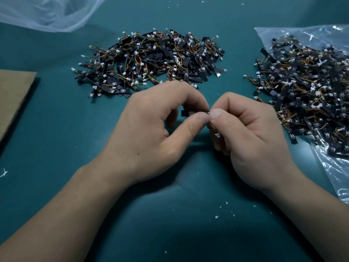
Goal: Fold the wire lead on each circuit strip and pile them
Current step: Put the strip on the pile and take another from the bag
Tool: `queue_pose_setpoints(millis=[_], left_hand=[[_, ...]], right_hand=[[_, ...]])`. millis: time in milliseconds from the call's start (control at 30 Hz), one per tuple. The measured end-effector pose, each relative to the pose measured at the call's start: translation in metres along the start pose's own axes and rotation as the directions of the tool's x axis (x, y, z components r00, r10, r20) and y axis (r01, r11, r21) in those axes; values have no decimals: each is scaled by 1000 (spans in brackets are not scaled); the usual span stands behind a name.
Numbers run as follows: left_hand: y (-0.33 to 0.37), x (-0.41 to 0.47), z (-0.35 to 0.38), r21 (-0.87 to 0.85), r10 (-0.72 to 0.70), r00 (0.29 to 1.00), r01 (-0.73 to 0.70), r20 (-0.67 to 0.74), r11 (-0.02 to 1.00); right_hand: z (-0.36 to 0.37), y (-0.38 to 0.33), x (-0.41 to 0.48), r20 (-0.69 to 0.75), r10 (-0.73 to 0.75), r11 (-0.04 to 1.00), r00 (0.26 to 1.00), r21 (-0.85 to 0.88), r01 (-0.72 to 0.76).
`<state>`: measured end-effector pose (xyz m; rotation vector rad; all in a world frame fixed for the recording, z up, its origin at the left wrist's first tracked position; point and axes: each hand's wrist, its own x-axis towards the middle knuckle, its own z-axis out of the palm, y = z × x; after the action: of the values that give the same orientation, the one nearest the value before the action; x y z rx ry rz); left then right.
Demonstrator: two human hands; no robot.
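Note:
My left hand pinches a small black circuit strip between thumb and forefinger above the teal table. My right hand pinches the strip's other end, where the thin coloured wire lead hangs down to a white connector beside my curled fingers. The two thumbs nearly touch. Much of the strip is hidden by my fingers. A wide pile of circuit strips with wires lies behind my hands. A second heap of strips lies on a clear plastic bag at the right.
The clear plastic bag runs along the right edge. A brown cardboard sheet lies at the left. Crumpled translucent plastic sits at the back left. Small white scraps dot the teal mat.

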<state>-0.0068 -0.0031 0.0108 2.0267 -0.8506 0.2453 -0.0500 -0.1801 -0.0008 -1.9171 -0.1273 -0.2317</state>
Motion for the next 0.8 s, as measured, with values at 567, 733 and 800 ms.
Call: queue_pose_setpoints(millis=[567, 733, 800], left_hand=[[0, -1, 1, -299, -203, 977, 211, 56, 931], [1, 0, 2, -243, -278, 954, 297, 112, 923], [1, 0, 1, -217, -265, 957, 285, 116, 934]], right_hand=[[-3, -2, 1, 66, -33, 999, 997, -20, 34], [-3, -2, 0, 86, -44, 998, 995, -39, 48], [-3, -2, -1, 76, -47, 998, 996, -31, 49]])
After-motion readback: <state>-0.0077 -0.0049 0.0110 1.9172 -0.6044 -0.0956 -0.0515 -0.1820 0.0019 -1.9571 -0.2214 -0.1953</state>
